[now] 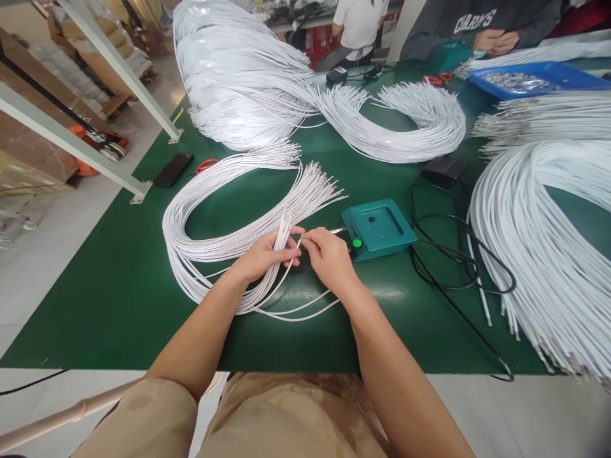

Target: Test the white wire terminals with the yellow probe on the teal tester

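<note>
My left hand (270,253) is closed round a small bunch of white cables (282,232), whose ends point up past the fingers. The fingertips of my right hand (329,256) pinch the end of a single white cable (289,266) just beside that bunch. Behind my hands lies a curved bundle of white cables (191,210) on the green table, its ends fanned toward the right. A teal device (379,229) with a green button and a metal tip stands right beside my right hand.
Black cords (443,254) loop right of the device. More white cable bundles (563,210) lie right and at the back. A phone (173,170) and red-handled scissors (207,165) lie at left. A blue tray (539,79) holds small parts. Across the table a co-worker's hands (496,42) show.
</note>
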The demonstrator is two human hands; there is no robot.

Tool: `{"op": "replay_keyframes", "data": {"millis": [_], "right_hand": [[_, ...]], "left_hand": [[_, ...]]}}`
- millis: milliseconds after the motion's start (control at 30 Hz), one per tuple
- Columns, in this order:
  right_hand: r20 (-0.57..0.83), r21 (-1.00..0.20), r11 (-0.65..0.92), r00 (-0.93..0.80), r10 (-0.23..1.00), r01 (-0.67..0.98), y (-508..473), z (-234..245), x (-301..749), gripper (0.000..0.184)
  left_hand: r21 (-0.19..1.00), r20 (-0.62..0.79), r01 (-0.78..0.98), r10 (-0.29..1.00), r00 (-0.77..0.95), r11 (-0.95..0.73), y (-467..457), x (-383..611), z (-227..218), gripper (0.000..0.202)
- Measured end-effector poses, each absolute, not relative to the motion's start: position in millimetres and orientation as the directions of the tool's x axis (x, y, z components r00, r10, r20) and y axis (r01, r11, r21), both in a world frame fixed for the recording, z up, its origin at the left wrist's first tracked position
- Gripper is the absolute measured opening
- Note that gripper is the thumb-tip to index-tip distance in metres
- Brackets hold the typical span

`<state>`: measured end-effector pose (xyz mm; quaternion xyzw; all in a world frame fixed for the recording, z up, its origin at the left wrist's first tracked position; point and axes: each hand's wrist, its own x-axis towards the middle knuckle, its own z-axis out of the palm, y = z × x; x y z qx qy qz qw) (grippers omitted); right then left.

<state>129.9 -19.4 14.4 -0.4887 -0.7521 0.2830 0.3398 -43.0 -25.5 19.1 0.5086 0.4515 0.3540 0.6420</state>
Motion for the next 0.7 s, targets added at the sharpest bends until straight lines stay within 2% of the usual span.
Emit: {"op": "replay_keyframes", "data": {"millis": [67,133,200,267,400,700], "right_hand": [[0.291,-0.544,0.475,-0.376,0.88,0.691,-18,20,135,0.026],[0.312,-0.349,0.517,-0.423,0.851,0.782,-12,27,142,0.022],[0.312,-0.204,0.521,-0.45,0.837,0.829,-4,34,151,0.019],[0.24,-0.11,0.541,-0.506,0.829,0.834,7,38,159,0.017],[0.11,-0.063,0.604,-0.596,0.795,0.795,22,39,165,0.015],[0.096,-0.078,0.585,-0.578,0.811,0.807,27,38,159,0.013]], "left_hand": [[0.966,-0.237,-0.017,0.911,0.339,0.257,-25,-42,16,0.053],[0.967,-0.236,-0.02,0.922,0.307,0.254,-24,-40,13,0.053],[0.97,-0.233,-0.005,0.936,0.262,0.243,-23,-38,10,0.052],[0.972,-0.234,0.023,0.946,0.226,0.235,-22,-36,7,0.052],[0.968,-0.248,0.079,0.949,0.195,0.237,-20,-33,4,0.052],[0.972,-0.227,0.1,0.962,0.149,0.214,-16,-30,-8,0.052]]}}
